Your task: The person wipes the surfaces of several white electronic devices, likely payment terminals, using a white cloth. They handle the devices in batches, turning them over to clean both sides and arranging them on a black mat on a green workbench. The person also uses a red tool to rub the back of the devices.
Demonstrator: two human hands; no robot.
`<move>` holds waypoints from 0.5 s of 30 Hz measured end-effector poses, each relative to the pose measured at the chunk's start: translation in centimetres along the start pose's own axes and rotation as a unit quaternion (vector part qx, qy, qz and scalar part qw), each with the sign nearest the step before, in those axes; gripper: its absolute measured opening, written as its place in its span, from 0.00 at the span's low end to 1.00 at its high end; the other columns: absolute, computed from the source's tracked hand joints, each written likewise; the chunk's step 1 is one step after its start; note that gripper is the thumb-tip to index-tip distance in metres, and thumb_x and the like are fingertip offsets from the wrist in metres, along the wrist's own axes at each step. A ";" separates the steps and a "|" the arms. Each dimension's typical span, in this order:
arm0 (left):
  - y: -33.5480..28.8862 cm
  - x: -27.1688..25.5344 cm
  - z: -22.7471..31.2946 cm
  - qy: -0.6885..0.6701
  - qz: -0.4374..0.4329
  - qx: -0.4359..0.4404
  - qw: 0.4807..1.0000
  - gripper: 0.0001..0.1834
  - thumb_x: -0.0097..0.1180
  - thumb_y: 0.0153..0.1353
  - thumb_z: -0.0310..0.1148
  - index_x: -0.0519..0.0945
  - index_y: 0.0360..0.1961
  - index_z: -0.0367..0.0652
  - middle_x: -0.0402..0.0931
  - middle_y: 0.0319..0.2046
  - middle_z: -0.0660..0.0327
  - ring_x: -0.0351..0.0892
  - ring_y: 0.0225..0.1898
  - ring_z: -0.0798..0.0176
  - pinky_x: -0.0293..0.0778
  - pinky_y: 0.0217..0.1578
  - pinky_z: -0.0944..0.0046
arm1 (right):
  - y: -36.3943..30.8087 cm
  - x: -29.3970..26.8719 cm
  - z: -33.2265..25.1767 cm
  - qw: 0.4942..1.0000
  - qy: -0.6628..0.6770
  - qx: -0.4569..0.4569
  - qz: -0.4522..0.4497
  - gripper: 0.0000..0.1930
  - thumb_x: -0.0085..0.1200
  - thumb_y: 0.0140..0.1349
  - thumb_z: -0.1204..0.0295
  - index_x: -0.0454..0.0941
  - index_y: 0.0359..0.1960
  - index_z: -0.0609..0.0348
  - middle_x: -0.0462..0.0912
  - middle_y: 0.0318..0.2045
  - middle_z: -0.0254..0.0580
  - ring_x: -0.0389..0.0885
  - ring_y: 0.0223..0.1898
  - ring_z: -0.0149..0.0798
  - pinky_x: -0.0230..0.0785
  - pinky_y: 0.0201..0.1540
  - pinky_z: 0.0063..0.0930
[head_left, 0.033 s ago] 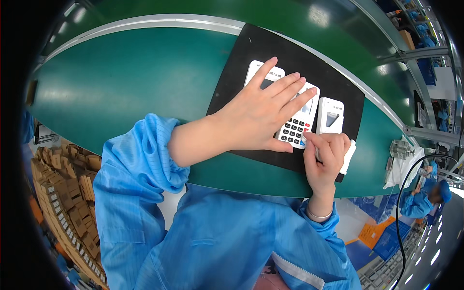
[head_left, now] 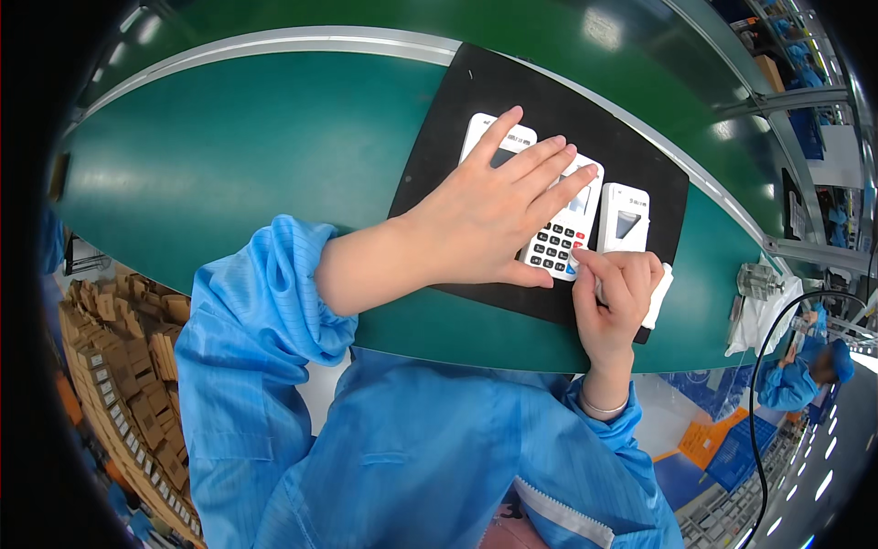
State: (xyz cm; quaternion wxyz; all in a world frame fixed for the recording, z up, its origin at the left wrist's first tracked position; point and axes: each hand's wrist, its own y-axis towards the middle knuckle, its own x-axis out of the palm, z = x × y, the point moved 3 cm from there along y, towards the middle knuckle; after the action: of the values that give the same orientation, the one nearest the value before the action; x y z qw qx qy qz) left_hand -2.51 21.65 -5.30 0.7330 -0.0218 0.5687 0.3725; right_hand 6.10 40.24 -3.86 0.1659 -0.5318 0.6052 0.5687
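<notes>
On a black mat lie several white handheld keypad terminals. My left hand rests flat with fingers spread across the left terminal and the middle terminal, covering much of both. Black keys with some red and blue ones show on the middle terminal. My right hand is closed, its index fingertip touching the lower right of that keypad. The right terminal lies beyond it, its lower part hidden by the hand. Beside the knuckles a white piece is partly covered.
The mat lies on a green worktable with a metal strip along its far edge. Brown cardboard boxes are stacked at lower left. At right are a white bag, a black cable and another person in blue.
</notes>
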 end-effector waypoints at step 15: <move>0.0 0.2 -0.1 0.003 0.006 0.001 1.000 0.61 0.70 0.46 0.67 0.62 0.75 0.42 0.67 0.70 0.50 0.63 0.74 0.51 0.42 0.75 0.32 | 0.0 0.3 -0.2 1.000 -0.011 -0.012 0.004 0.14 0.63 0.49 0.81 0.86 0.38 0.50 0.78 0.30 0.31 0.74 0.36 0.37 0.58 0.50 0.36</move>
State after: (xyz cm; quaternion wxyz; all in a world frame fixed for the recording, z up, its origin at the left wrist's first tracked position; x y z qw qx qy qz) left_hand -2.56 21.70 -5.56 0.7287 -0.0186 0.5718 0.3763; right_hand 6.07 39.97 -4.04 0.1635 -0.5254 0.5984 0.5823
